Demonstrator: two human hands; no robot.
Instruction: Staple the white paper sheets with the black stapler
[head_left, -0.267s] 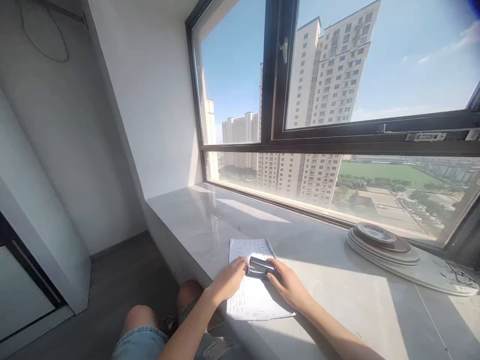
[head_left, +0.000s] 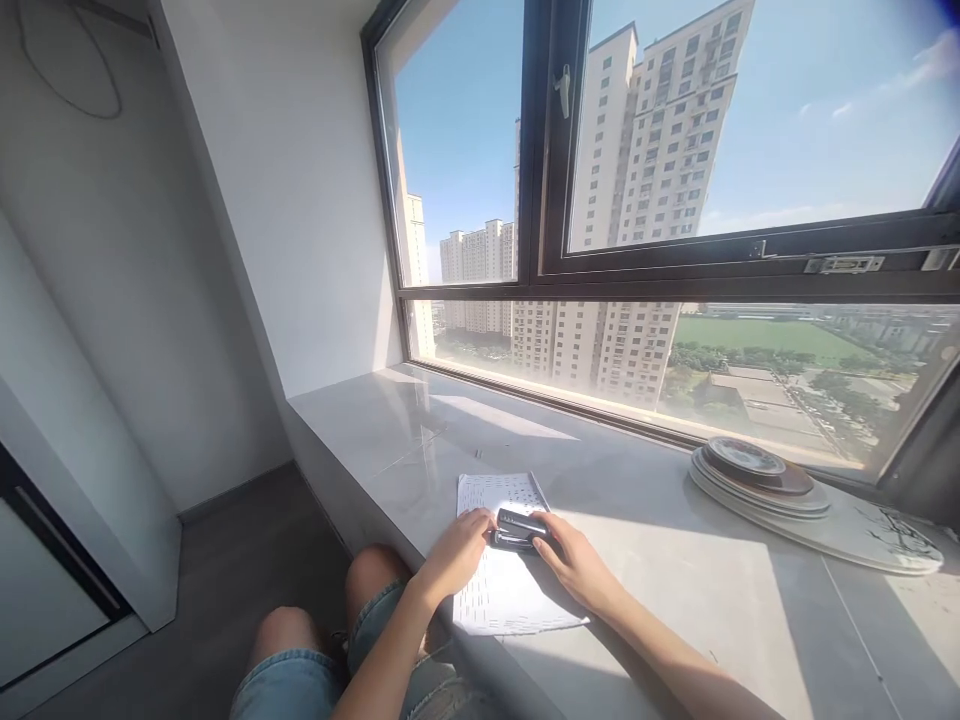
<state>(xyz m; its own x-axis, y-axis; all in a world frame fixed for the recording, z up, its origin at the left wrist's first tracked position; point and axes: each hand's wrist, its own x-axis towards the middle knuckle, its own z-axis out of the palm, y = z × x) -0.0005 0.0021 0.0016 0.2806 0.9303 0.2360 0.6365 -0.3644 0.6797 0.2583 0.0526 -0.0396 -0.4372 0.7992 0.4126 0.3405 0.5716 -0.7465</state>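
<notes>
A black stapler [head_left: 519, 530] lies sideways between my two hands, over a sheaf of printed paper [head_left: 517, 600] on the stone sill. My right hand [head_left: 574, 556] grips its right end, with the thumb in front and the fingers behind. At the stapler's left end, my left hand [head_left: 463, 548] has its fingers closed together on the tip. Whether something small is also pinched there, I cannot make out. The stapler hides the middle of the paper, and a shadow falls to its lower right.
A stack of plates [head_left: 757, 485] rests on a large oval platter [head_left: 885, 535] at the right of the sill [head_left: 652, 580]. A dark-framed window [head_left: 536, 290] runs along the back. My knees [head_left: 289, 635] are below the sill's front edge.
The whole view has shifted slightly as my head moved. My hands stay at the stapler, nearly unchanged, and the paper has not visibly moved on the sill.
</notes>
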